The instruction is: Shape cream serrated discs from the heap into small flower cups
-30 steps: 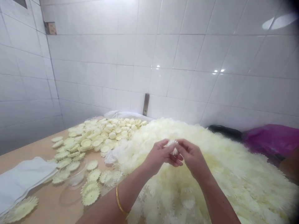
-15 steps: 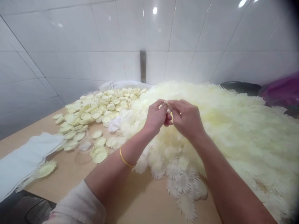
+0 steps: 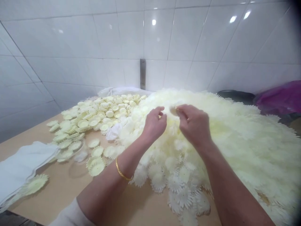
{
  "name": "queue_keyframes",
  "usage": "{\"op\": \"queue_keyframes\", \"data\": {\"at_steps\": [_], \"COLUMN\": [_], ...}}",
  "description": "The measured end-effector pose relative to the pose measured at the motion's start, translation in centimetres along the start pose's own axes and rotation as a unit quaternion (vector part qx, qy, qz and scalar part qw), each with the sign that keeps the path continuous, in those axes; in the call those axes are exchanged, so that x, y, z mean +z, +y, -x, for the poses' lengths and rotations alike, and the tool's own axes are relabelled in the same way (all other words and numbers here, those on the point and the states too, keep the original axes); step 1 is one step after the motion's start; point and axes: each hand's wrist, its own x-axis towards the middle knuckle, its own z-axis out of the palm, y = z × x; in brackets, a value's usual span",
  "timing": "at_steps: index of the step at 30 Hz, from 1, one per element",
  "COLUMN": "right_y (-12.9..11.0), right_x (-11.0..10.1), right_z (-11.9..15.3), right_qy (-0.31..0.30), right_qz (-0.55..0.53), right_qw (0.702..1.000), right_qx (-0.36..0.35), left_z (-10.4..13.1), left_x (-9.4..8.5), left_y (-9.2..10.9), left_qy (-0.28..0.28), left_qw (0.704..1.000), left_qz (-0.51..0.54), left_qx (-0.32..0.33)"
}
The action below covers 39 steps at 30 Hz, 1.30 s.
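My left hand [image 3: 155,121] is over the heap of pale cream, fringed petal pieces [image 3: 235,138], its fingers half curled. A gap shows between thumb and forefinger, and I see nothing held there. To its right, my right hand [image 3: 194,125] is closed in a pinch with its fingertips turned left. A small tan piece [image 3: 174,110] sticks out of that pinch, too blurred by motion to name. The two hands are a short way apart, and the heap spreads below and behind them.
Round, notched-edge cream discs [image 3: 83,124] lie piled at the left of the tan table [image 3: 138,204]. White sheets [image 3: 25,160] rest at the front left. A purple bag [image 3: 279,97] and a dark container [image 3: 236,96] stand behind the heap. A tiled wall [image 3: 98,34] closes the back.
My hands have come apart from being together at the fingertips. The right hand has moved right with the small tan piece in its pinch, while the left hand's thumb and forefinger have parted.
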Motion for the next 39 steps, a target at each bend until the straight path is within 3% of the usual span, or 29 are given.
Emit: {"op": "queue_keyframes", "data": {"at_steps": [3,5,7,9,11,12,14,18,22,29,32,34,37,39], "right_y": [0.7,1.3,1.8,1.9,1.6,1.3,0.7,0.1,0.3,0.5,0.4,0.4,0.4,0.5], "right_x": [-1.8,-3.0,-4.0,-4.8,-5.4,-5.7,-6.1,-6.6,-6.5,-5.8,-5.6,-5.5,-5.3,-5.1], "right_z": [-0.6,-1.0,-1.4,-1.7,-1.7,-1.8,-1.8,-1.8,-1.8,-1.5,-1.5,-1.5,-1.5,-1.5], "right_qy": [0.101,0.15,0.18,0.188,0.178,0.169,0.151,0.143,0.171,0.184,0.182,0.173,0.14,0.104], "right_qz": [-0.021,-0.034,-0.065,-0.093,-0.105,-0.101,-0.083,-0.07,-0.1,-0.147,-0.145,-0.143,-0.166,-0.218], "right_qw": [0.993,0.985,0.978,0.974,0.974,0.976,0.979,0.982,0.977,0.967,0.966,0.967,0.965,0.954], "right_qx": [0.056,0.074,0.086,0.087,0.089,0.093,0.105,0.099,0.075,0.097,0.109,0.12,0.15,0.176], "left_z": [1.9,4.4,7.5,10.7,13.3,14.2,15.1,13.9,11.6,10.8,11.4,11.6,11.0,9.9], "left_x": [0.5,1.1,1.5,1.5,1.4,1.4,1.7,2.7,3.3,2.9,2.2,1.7,1.5,1.5], "left_y": [1.1,1.8,2.3,2.2,1.5,1.0,-0.2,-1.8,-2.5,-3.4,-3.0,-2.2,-0.4,0.9], "left_qy": [0.001,-0.055,-0.152,-0.281,-0.397,-0.44,-0.468,-0.433,-0.37,-0.32,-0.316,-0.309,-0.256,-0.186], "left_qw": [0.996,0.99,0.976,0.939,0.872,0.837,0.798,0.806,0.82,0.773,0.744,0.742,0.778,0.836], "left_qz": [-0.058,-0.064,-0.051,-0.053,-0.081,-0.092,-0.116,-0.147,-0.202,-0.304,-0.311,-0.299,-0.24,-0.187], "left_qx": [0.07,0.112,0.145,0.193,0.275,0.311,0.361,0.375,0.387,0.456,0.499,0.514,0.522,0.482]}}
